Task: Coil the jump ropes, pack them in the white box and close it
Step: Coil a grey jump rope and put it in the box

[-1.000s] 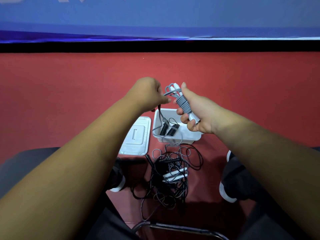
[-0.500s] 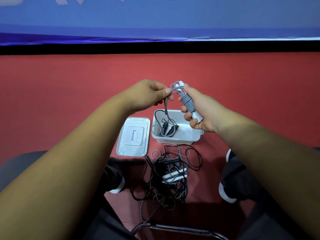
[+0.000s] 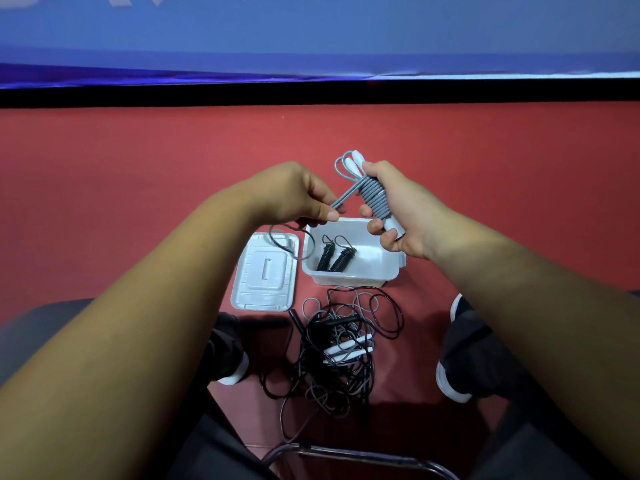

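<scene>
Head camera looks straight down past my two forearms, both hands meeting mid-frame above the red floor (image 3: 138, 174). My right hand (image 3: 401, 216) is clenched round the grey jump rope (image 3: 374, 199): its two white handles lie together in the fist, grey cord wound tight around them in neat turns. The handle tips and a small loop of cord poke out toward 11 o'clock, and a white end shows under the fingers at 5 o'clock.

At 9 o'clock from that bundle, my left hand (image 3: 294, 195) pinches a doubled stretch of the same cord between thumb and fingertips, and it runs taut up to the wraps. From under that hand the loose tail drops away thin and dark, curving over the near corner of the lid (image 3: 265, 292) and the left rim of the white box (image 3: 349, 278).

That box sits open on the floor at 6 o'clock from my hands. Inside, toward its left half, lies a black jump rope (image 3: 334, 258), already wound, its two ribbed handles side by side and slanted. The lid lies flat just beside the box at its 9 o'clock.

At 6 o'clock from the box, between my shoes (image 3: 450, 386), sprawls a tangle of ropes (image 3: 311, 375), black and grey cords looped over each other with a pair of white handles in the middle. A chair frame (image 3: 346, 453) curves along the bottom edge, and a blue banner (image 3: 311, 36) fills the 12 o'clock strip.
</scene>
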`<move>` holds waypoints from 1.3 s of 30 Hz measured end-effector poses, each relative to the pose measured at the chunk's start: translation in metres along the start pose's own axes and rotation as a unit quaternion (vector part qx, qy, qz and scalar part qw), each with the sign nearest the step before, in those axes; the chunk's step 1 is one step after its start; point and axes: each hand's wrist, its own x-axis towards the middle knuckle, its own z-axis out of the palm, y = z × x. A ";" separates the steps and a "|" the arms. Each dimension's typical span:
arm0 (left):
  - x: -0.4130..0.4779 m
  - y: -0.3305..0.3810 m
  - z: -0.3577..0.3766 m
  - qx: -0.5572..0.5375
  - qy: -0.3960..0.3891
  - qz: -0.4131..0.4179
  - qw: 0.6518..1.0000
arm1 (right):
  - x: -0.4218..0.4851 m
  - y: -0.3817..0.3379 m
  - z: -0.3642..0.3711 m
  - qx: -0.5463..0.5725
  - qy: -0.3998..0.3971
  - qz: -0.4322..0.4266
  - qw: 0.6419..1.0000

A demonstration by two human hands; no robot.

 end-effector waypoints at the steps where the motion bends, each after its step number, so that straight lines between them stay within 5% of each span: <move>1: 0.000 -0.002 -0.002 0.020 0.007 -0.011 1.000 | 0.000 0.000 0.000 -0.002 -0.008 0.000 1.000; 15: 0.005 -0.012 -0.004 0.073 0.042 -0.072 0.994 | -0.005 -0.004 0.008 0.026 -0.147 0.041 0.988; 27: -0.005 0.000 -0.002 0.030 0.040 0.034 0.998 | -0.016 0.004 0.003 0.019 -0.417 0.154 0.896; 39: -0.007 0.014 -0.008 -0.030 0.042 0.080 0.996 | -0.009 0.016 0.003 -0.106 -0.423 0.153 0.887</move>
